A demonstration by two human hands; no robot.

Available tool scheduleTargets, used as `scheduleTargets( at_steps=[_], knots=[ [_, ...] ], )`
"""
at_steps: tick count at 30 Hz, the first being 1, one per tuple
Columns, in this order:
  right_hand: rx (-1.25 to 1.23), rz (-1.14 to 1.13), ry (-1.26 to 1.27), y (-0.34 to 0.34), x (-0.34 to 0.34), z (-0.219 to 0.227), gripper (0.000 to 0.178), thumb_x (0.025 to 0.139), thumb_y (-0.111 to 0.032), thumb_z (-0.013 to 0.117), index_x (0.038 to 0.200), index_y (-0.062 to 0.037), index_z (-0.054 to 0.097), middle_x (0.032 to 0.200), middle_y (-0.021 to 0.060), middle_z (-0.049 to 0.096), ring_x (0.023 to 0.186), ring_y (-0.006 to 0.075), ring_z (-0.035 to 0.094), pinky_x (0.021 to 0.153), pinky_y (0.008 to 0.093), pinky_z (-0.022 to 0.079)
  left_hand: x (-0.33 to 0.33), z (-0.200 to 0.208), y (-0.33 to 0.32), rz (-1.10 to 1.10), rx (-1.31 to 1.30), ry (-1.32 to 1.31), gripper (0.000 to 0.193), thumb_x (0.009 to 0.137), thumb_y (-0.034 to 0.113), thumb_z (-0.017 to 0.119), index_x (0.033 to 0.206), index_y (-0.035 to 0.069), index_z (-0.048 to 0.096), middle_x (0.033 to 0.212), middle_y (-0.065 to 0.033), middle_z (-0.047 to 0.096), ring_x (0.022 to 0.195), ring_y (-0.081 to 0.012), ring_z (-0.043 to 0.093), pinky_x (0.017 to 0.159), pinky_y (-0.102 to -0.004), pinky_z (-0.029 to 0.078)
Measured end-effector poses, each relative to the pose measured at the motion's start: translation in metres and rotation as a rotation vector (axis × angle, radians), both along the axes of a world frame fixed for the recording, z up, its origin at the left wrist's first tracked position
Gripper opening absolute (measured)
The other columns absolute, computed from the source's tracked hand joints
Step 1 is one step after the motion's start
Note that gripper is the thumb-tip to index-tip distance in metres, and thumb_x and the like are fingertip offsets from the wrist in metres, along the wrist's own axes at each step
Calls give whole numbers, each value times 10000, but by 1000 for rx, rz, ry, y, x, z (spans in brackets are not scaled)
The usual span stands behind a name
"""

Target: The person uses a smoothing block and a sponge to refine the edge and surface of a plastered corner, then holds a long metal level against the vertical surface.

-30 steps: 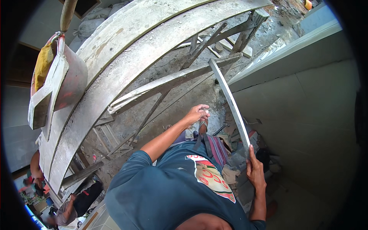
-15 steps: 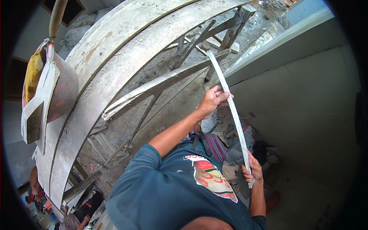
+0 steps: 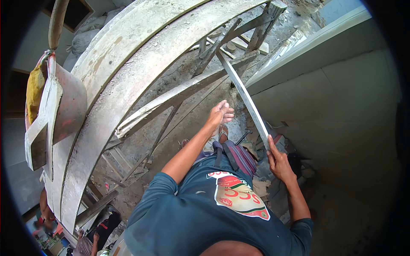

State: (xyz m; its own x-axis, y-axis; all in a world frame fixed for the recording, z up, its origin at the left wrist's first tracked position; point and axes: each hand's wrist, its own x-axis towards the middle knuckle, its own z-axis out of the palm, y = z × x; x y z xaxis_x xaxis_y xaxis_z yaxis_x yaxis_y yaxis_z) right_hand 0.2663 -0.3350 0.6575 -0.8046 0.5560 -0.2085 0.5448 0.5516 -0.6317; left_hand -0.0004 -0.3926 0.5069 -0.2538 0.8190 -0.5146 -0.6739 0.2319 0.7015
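Note:
A long, narrow straightedge bar [image 3: 245,96], pale grey and dusty, slants from the wooden frame down toward me. Its near end is in my right hand [image 3: 280,163], with the fingers closed along it. The palm hides the last part of the bar. Beside the bar, to its left, my left hand [image 3: 218,115] is in the air and touches nothing. Its fingers are loosely bent and a little apart. The bar's far end overlaps a wooden beam [image 3: 183,91] in view; whether it touches the wood I cannot tell.
Wide curved boards [image 3: 141,59] sweep across the left. A reddish bucket [image 3: 70,100] with a yellow lining hangs by them. A pale wall panel [image 3: 324,94] stands at right. Rubble and scraps [image 3: 262,187] lie low by my feet. Another person [image 3: 96,237] is at lower left.
My left hand has let go of the bar and moved left. My right hand has shifted up with the bar, which has turned to show a smoother grey face.

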Motion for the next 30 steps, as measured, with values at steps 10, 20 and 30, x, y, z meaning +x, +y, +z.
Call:
scheduleTargets(
  at_steps=[10, 20, 30],
  knots=[
    [127, 103, 95, 104, -191, -61, 548, 904, -78, 506, 1431, -76, 354, 865, 349, 551, 816, 510, 552, 720, 432, 475, -1, 7, -43, 86, -74, 20, 576, 993, 370, 474, 1445, 55, 306, 1136, -123, 605, 986, -192, 607, 846, -302, 498],
    [250, 200, 185, 153, -243, -71, 456, 833, -177, 598, 1273, -61, 565, 1007, 291, 601, 993, 415, 582, 856, 450, 438, 4, 13, -49, 153, -40, 69, 555, 984, 332, 493, 1436, 58, 324, 1165, -131, 582, 1019, -196, 595, 848, -307, 495],
    [301, 205, 272, 163, -287, -94, 371, 843, -190, 584, 1198, -98, 638, 894, 246, 575, 892, 401, 595, 766, 453, 455, 16, -17, -104, 378, -192, 24, 520, 962, 264, 533, 1415, 67, 370, 1127, -113, 606, 976, -180, 601, 839, -311, 495]
  ],
)
